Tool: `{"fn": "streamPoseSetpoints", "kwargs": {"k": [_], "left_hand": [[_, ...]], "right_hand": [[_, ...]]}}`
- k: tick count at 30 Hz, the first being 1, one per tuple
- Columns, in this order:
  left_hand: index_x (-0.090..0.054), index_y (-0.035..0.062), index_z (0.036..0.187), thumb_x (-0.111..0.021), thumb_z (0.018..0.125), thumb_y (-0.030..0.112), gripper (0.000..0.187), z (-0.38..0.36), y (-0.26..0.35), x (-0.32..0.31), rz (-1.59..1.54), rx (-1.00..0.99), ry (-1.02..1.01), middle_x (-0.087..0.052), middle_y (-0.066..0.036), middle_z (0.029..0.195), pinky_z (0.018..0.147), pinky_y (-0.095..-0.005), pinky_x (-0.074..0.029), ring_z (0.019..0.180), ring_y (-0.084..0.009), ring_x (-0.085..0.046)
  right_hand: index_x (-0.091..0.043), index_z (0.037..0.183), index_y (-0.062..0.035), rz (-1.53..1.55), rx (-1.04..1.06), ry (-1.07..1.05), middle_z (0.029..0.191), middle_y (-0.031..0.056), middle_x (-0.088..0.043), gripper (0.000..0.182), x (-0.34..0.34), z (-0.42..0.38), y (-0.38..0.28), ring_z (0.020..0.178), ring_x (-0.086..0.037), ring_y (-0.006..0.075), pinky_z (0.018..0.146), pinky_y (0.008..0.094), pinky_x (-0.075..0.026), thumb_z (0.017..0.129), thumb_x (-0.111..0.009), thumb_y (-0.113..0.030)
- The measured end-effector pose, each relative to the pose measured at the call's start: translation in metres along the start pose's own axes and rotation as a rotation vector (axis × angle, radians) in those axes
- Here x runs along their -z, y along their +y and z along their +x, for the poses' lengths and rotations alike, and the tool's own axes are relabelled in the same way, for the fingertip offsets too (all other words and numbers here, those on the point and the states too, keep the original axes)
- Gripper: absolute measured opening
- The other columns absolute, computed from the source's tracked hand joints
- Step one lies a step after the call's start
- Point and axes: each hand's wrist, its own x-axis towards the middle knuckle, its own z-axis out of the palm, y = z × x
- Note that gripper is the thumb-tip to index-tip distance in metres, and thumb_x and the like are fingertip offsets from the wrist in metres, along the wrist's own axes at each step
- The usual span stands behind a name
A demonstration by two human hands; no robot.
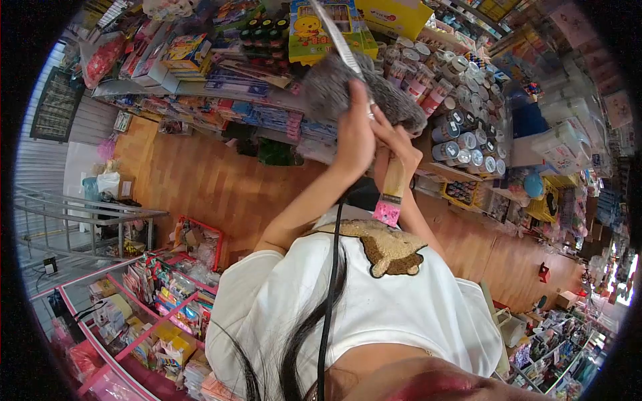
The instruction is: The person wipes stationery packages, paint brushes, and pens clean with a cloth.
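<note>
In front of my chest, both my hands are close together at a grey fluffy piece [331, 87], perhaps a duster head or plush cloth. A long silvery strip [342, 47] runs across it toward the top of the view. My left hand [356, 130] is closed, its thumb pressed along the strip. My right hand [400, 144] is closed too, fingertips by the strip's lower end. From under that palm, a wood-coloured handle [393, 180] points back toward me, with a pink patterned end [386, 213]. Whether strip and handle are one piece is hidden by my hands.
Shelves ahead hold a yellow boxed set [331, 33], clear jars [468, 87] and packed goods. A metal railing [87, 207] stands left, above a pink-edged display case [180, 311]. A black cable [332, 274] hangs down my front. Wood flooring [207, 177] lies between.
</note>
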Motion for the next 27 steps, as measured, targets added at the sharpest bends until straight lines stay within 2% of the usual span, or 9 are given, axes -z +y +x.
{"fn": "streamPoseSetpoints", "kwargs": {"k": [3,6,8,10,13,15,18,20,27], "left_hand": [[-0.053,0.0084,0.089,-0.043,0.089,0.047,0.04,0.037,0.03,0.017,-0.209,-0.03,0.107,-0.052,-0.001,0.073,0.055,-0.0257,-0.041,0.063,-0.01,-0.052],[-0.049,0.0113,0.074,-0.047,0.087,0.042,0.034,0.07,0.059,0.037,-0.291,-0.148,0.116,-0.046,0.001,0.061,0.046,-0.0273,-0.037,0.051,-0.0112,-0.047],[-0.053,0.0093,0.072,-0.049,0.085,0.045,0.038,0.064,0.048,0.022,-0.204,-0.086,0.299,-0.046,0.0,0.061,0.052,-0.0277,-0.039,0.057,-0.0104,-0.049],[-0.049,-0.0063,0.098,-0.046,0.086,0.05,0.058,0.043,0.027,0.017,0.106,0.014,0.106,-0.052,-0.015,0.072,0.066,-0.0371,-0.042,0.071,-0.0232,-0.054],[-0.058,0.0012,0.092,-0.036,0.09,0.05,0.053,0.007,-0.005,0.006,0.468,-0.248,-0.011,-0.052,-0.02,0.068,0.066,-0.0389,-0.042,0.07,-0.0273,-0.053],[-0.061,0.0052,0.09,-0.033,0.092,0.048,0.051,0.0,-0.001,0.002,0.425,-0.187,-0.024,-0.053,-0.021,0.067,0.064,-0.0399,-0.041,0.066,-0.0292,-0.053],[-0.056,0.0044,0.076,-0.042,0.09,0.044,0.045,0.034,0.031,0.012,0.0,0.043,0.067,-0.054,-0.004,0.067,0.058,-0.0278,-0.041,0.062,-0.0118,-0.053],[-0.053,0.0097,0.075,-0.045,0.089,0.04,0.034,0.061,0.048,0.026,-0.239,-0.04,0.077,-0.05,-0.002,0.062,0.051,-0.0262,-0.04,0.056,-0.0098,-0.051],[-0.059,-0.0003,0.095,-0.059,0.081,0.037,0.04,0.016,0.017,0.001,0.016,-0.037,0.128,-0.058,-0.005,0.081,0.061,-0.0271,-0.044,0.07,-0.0122,-0.055]], "right_hand": [[-0.068,0.092,-0.0067,-0.04,0.052,-0.113,0.101,0.0153,-0.063,0.032,0.001,-0.015,-0.004,0.054,-0.044,0.0168,0.056,0.0248,-0.043,0.068,-0.056,0.01],[-0.068,0.092,-0.0078,-0.033,0.066,-0.167,0.102,0.0147,-0.063,0.035,-0.003,-0.026,-0.009,0.054,-0.044,0.0165,0.056,0.0248,-0.043,0.065,-0.057,0.011],[-0.068,0.093,-0.0083,-0.036,0.056,-0.129,0.102,0.0152,-0.063,0.038,-0.007,-0.022,-0.004,0.055,-0.045,0.0173,0.056,0.0256,-0.043,0.063,-0.057,0.012],[-0.068,0.093,-0.0079,-0.027,0.049,-0.072,0.102,0.0156,-0.062,0.037,-0.006,-0.01,0.001,0.056,-0.046,0.018,0.056,0.0262,-0.043,0.063,-0.057,0.011],[-0.067,0.093,-0.0065,-0.051,0.011,-0.039,0.102,0.0161,-0.063,0.032,0.005,0.005,0.005,0.056,-0.047,0.0191,0.055,0.0276,-0.043,0.067,-0.054,0.008],[-0.067,0.092,-0.0054,-0.083,0.028,-0.038,0.101,0.0156,-0.063,0.03,0.004,0.005,0.006,0.054,-0.045,0.0186,0.054,0.0275,-0.042,0.068,-0.053,0.006],[-0.069,0.09,-0.0081,-0.074,0.053,-0.069,0.099,0.0141,-0.064,0.03,-0.003,-0.016,0.002,0.052,-0.042,0.0175,0.056,0.0256,-0.041,0.067,-0.056,0.006],[-0.069,0.092,-0.0088,-0.043,0.064,-0.103,0.1,0.0137,-0.064,0.035,-0.008,-0.026,-0.005,0.053,-0.042,0.0168,0.055,0.0247,-0.04,0.064,-0.057,0.009],[-0.067,0.096,-0.0074,-0.124,0.139,-0.08,0.105,0.0147,-0.062,0.033,-0.001,0.01,0.005,0.058,-0.046,0.0187,0.058,0.0269,-0.041,0.065,-0.059,0.002]]}}
